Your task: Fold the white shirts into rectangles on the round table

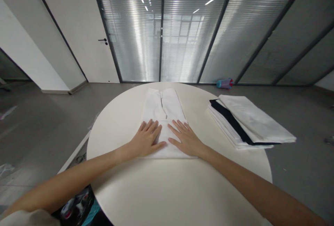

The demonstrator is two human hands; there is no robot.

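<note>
A white folded garment (169,153) lies flat in the middle of the round white table (167,191). Its near part is doubled over, and the far part shows a slit down the centre. My left hand (147,139) rests palm down on the left of the folded part, fingers spread. On the right of the same part lies my right hand (186,139), also flat with its fingers apart. Both hands touch the cloth near the fold's far edge and grip nothing.
A stack of folded white garments (255,119) with a dark one (232,121) among them sits at the table's right edge, partly overhanging. A blue and red bundle (224,83) is on the floor by the glass wall. A dark bag (78,205) stands below the table's left.
</note>
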